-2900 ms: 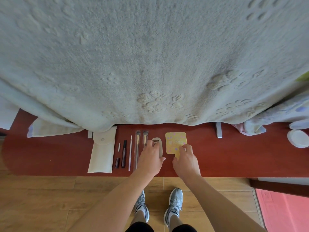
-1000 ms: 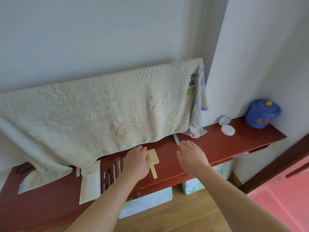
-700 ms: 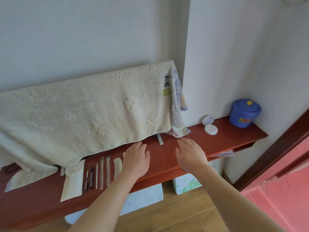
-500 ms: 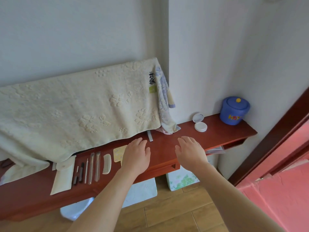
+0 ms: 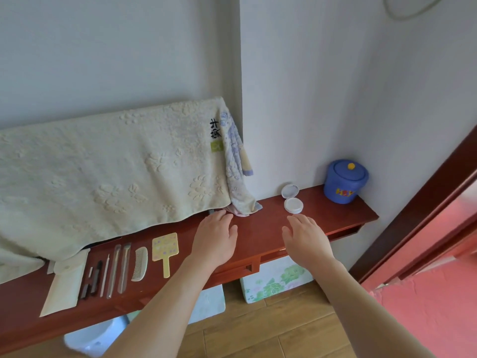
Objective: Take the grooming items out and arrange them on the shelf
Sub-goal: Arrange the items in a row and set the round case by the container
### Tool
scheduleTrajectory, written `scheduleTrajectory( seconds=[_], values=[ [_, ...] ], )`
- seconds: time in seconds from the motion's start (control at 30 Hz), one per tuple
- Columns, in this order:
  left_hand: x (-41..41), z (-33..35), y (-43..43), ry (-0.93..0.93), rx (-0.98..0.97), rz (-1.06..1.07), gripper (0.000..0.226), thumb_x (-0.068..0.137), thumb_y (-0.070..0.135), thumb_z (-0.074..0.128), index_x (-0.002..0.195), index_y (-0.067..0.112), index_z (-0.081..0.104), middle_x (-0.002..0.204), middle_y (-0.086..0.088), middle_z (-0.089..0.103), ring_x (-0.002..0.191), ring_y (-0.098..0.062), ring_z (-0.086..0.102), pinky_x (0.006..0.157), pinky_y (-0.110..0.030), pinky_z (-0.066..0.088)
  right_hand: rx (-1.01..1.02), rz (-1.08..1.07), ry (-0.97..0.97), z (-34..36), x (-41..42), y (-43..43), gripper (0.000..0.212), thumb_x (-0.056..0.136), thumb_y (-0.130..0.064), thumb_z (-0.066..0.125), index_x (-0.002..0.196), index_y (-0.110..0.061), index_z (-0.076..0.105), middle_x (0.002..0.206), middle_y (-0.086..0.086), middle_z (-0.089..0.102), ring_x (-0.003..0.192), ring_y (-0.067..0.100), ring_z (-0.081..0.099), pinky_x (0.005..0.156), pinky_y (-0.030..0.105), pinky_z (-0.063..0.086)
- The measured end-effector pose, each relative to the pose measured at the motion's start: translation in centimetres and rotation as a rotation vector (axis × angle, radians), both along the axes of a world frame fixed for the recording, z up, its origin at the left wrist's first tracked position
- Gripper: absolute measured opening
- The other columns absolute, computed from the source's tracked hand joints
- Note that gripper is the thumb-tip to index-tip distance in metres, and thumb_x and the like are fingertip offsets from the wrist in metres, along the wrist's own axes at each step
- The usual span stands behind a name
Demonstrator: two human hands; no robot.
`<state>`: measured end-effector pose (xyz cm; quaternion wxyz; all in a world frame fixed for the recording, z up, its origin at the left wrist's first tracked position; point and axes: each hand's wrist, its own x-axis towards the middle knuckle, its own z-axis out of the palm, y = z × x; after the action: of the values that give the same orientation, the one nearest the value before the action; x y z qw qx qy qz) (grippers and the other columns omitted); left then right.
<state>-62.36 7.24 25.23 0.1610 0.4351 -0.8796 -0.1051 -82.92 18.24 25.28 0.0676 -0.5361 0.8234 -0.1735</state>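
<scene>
Grooming items (image 5: 125, 267): comb (image 5: 140, 263), yellow hand mirror (image 5: 165, 248), slim tools (image 5: 113, 271) in a row on red shelf (image 5: 260, 226), left part, beside white pouch (image 5: 64, 285). Left hand (image 5: 215, 237), right hand (image 5: 305, 236) flat over shelf, right of them; each grip open, empty.

both hands (image 5: 215, 235) (image 5: 307, 237) flat, empty over shelf (image 5: 260, 228); comb (image 5: 140, 263), mirror (image 5: 165, 248) in row at left.

- The left hand (image 5: 215, 236) and left forearm (image 5: 165, 301) are bare to the frame edge at 7 o'clock.
- The right hand (image 5: 307, 237) and right forearm (image 5: 361, 306) are bare to 5 o'clock.
</scene>
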Motion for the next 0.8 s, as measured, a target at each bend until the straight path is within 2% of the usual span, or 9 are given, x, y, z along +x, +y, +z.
scheduleTrajectory(
  seconds=[0.07, 0.17, 0.27, 0.43, 0.53, 0.67, 0.8],
  values=[
    [-0.9, -0.3, -0.8, 0.030, -0.006, -0.038, 0.034, 0.097, 0.028, 0.050, 0.126, 0.012, 0.060, 0.125, 0.000, 0.061, 0.120, -0.019, 0.054, 0.104, -0.036, 0.042, 0.010, -0.012, 0.017, -0.1, -1.0, -0.5, 0.028, 0.096, -0.031, 0.038, 0.104, -0.013, 0.058, 0.112, -0.001, 0.060, 0.105, 0.021, 0.051, 0.090, 0.037, 0.044],
    [-2.4, -1.0, -2.5, 0.036, 0.027, -0.061, 0.028, 0.096, 0.035, 0.043, 0.112, 0.020, 0.061, 0.109, 0.008, 0.060, 0.106, -0.012, 0.056, 0.094, -0.036, 0.048, 0.014, -0.039, 0.052, -0.2, -2.7, -1.7, 0.028, 0.095, -0.031, 0.041, 0.105, -0.012, 0.059, 0.108, -0.001, 0.059, 0.103, 0.022, 0.051, 0.089, 0.037, 0.044],
    [-3.9, -1.3, -4.2, 0.028, 0.035, -0.065, 0.028, 0.094, 0.037, 0.039, 0.100, 0.019, 0.059, 0.098, 0.009, 0.058, 0.095, -0.013, 0.055, 0.086, -0.038, 0.049, -0.007, -0.072, 0.071, -0.1, -4.4, -3.1, 0.026, 0.093, -0.030, 0.043, 0.104, -0.013, 0.060, 0.108, -0.002, 0.060, 0.102, 0.021, 0.051, 0.088, 0.036, 0.044],
    [-6.2, -1.5, -5.8, 0.012, 0.050, -0.082, 0.029, 0.096, 0.031, 0.045, 0.110, 0.012, 0.062, 0.102, 0.003, 0.061, 0.100, -0.017, 0.057, 0.089, -0.038, 0.049, 0.006, -0.069, 0.040, -0.9, -7.0, -4.9, 0.026, 0.092, -0.029, 0.044, 0.106, -0.013, 0.061, 0.109, -0.002, 0.060, 0.102, 0.021, 0.051, 0.087, 0.035, 0.044],
    [-8.6, -1.6, -6.4, -0.015, 0.059, -0.069, 0.029, 0.097, 0.029, 0.048, 0.114, 0.009, 0.062, 0.109, -0.001, 0.063, 0.106, -0.020, 0.057, 0.092, -0.035, 0.047, 0.012, -0.048, 0.013, -1.8, -9.7, -6.3, 0.031, 0.094, -0.029, 0.044, 0.115, -0.012, 0.060, 0.115, -0.001, 0.059, 0.107, 0.022, 0.050, 0.090, 0.035, 0.043],
    [-12.0, -1.8, -6.2, -0.040, 0.045, -0.003, 0.028, 0.100, 0.029, 0.046, 0.119, 0.014, 0.059, 0.112, 0.003, 0.060, 0.110, -0.017, 0.055, 0.088, -0.029, 0.037, 0.051, 0.012, -0.008, -3.0, -13.9, -8.3, 0.037, 0.096, -0.030, 0.043, 0.125, -0.010, 0.055, 0.123, 0.003, 0.057, 0.114, 0.023, 0.049, 0.096, 0.035, 0.041],
    [-16.0, -3.1, -6.8, -0.074, 0.076, 0.061, 0.020, 0.098, 0.030, 0.043, 0.102, 0.017, 0.057, 0.096, 0.007, 0.055, 0.096, -0.017, 0.055, 0.081, -0.027, 0.041, 0.102, 0.101, 0.002, -4.3, -18.7, -10.3, 0.037, 0.097, -0.032, 0.041, 0.123, -0.009, 0.054, 0.125, 0.005, 0.055, 0.115, 0.025, 0.048, 0.096, 0.036, 0.040]
  ],
)
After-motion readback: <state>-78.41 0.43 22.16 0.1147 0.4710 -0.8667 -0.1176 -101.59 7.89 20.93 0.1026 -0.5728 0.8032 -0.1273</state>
